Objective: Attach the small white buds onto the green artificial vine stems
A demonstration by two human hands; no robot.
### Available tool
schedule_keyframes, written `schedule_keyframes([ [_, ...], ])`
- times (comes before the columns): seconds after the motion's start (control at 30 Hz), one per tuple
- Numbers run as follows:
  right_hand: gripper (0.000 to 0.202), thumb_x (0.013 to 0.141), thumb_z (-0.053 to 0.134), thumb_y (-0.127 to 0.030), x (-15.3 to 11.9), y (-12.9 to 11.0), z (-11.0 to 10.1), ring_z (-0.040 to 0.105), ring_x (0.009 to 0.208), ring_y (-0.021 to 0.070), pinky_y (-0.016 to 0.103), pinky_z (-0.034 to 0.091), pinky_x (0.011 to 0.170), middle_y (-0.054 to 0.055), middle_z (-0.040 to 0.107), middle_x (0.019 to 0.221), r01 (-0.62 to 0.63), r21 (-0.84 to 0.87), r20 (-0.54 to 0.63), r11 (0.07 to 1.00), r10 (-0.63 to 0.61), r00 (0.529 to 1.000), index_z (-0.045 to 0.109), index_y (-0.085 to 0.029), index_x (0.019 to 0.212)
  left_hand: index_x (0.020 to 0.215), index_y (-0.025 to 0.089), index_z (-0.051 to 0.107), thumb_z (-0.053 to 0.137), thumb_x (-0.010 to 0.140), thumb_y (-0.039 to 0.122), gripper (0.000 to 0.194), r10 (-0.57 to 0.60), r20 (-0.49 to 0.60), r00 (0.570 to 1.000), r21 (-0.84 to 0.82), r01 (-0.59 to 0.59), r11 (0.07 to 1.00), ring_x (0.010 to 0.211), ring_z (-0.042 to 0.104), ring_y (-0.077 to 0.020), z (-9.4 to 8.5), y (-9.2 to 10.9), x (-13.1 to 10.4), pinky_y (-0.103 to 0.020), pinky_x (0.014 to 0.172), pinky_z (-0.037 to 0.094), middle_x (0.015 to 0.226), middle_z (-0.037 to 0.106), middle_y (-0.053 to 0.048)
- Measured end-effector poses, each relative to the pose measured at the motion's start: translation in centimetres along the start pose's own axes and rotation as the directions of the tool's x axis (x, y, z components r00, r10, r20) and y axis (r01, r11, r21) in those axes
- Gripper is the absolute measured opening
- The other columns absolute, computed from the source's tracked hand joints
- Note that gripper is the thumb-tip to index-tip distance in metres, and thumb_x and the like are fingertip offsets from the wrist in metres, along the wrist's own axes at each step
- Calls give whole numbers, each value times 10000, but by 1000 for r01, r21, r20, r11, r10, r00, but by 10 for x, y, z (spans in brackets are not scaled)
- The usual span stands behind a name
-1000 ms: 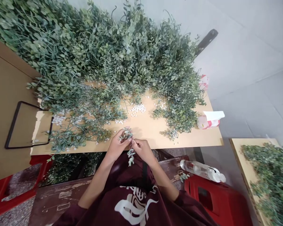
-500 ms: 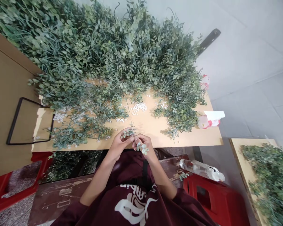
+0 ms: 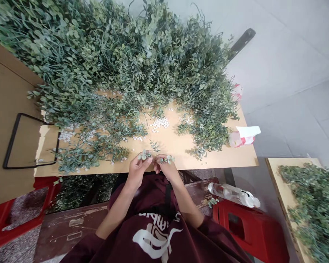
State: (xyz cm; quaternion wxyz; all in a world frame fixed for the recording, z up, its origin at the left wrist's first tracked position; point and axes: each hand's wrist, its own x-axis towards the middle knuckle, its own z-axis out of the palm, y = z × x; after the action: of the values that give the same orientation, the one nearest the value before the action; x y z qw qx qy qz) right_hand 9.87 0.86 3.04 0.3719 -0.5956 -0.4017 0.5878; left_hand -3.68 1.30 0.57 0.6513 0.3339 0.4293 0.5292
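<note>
A small leafy sprig [image 3: 155,147] is held between my hands, just over the front edge of the light wooden table [image 3: 175,144]. My left hand [image 3: 137,168] pinches the sprig near its left leaves. Close beside it, my right hand [image 3: 167,170] has its fingers closed on the sprig's right side. Small white pieces [image 3: 160,124] lie in a pile beyond my hands. Green artificial foliage [image 3: 150,54] is heaped along the back of the table, and looser stems [image 3: 94,149] lie to the left among more white pieces.
Cardboard [image 3: 11,120] and a black wire frame [image 3: 9,140] are at left. A tissue pack [image 3: 241,138] sits at the table's right edge. A plastic bottle [image 3: 233,194] lies near a red stool [image 3: 257,228]. More foliage rests on another board [image 3: 286,190] at right.
The sprig has turned in my fingers: its right leaves, which hung low over my right hand, now stick out higher and level. The view has shifted slightly.
</note>
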Motion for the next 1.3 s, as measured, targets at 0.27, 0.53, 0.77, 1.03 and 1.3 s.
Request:
schedule_keyframes([
  [0.27, 228, 779, 576, -336, 34, -14, -11, 546, 369, 95, 185, 447, 391, -14, 616, 469, -119, -108, 399, 987, 153, 904, 590, -160, 634, 977, 210, 680, 572, 923, 296, 148, 433, 127, 892, 271, -451, 850, 1004, 641, -204, -1, 7, 4, -369, 950, 484, 998, 690, -68],
  [0.53, 108, 798, 578, -270, 90, -53, -53, 538, 424, 95, 181, 393, 385, -42, 573, 573, 94, -384, 84, 919, -66, 994, 596, -172, 838, 1203, 198, 583, 478, 947, 304, 297, 326, 178, 928, 509, -371, 777, 1021, 593, -204, -7, 6, 26, -333, 929, 451, 1088, 616, -87],
  [0.77, 125, 804, 513, -192, 115, -49, -46, 495, 594, 128, 232, 362, 600, -40, 515, 614, 302, -719, 84, 626, -353, 932, 607, -186, 886, 1244, 184, 519, 390, 973, 314, 327, 260, 312, 914, 626, -403, 668, 1042, 575, -206, -3, 5, 29, -316, 941, 423, 1138, 585, -98],
  [1.03, 108, 782, 499, -153, 101, -44, -53, 514, 635, 141, 250, 387, 652, -22, 540, 613, 259, -735, 24, 627, -357, 934, 602, -184, 790, 1207, 191, 569, 342, 999, 419, 383, 141, 277, 950, 695, -300, 653, 682, 580, -187, -2, 10, 28, -271, 712, 412, 734, 590, -3],
  [1.3, 215, 780, 662, -361, 68, -28, -62, 561, 475, 107, 211, 425, 454, -19, 609, 589, 95, -115, 123, 989, -81, 989, 639, -155, 835, 1021, 206, 581, 306, 1005, 389, 331, 78, 340, 937, 731, -316, 605, 560, 504, -151, 0, 16, 27, -247, 590, 330, 589, 477, 42],
])
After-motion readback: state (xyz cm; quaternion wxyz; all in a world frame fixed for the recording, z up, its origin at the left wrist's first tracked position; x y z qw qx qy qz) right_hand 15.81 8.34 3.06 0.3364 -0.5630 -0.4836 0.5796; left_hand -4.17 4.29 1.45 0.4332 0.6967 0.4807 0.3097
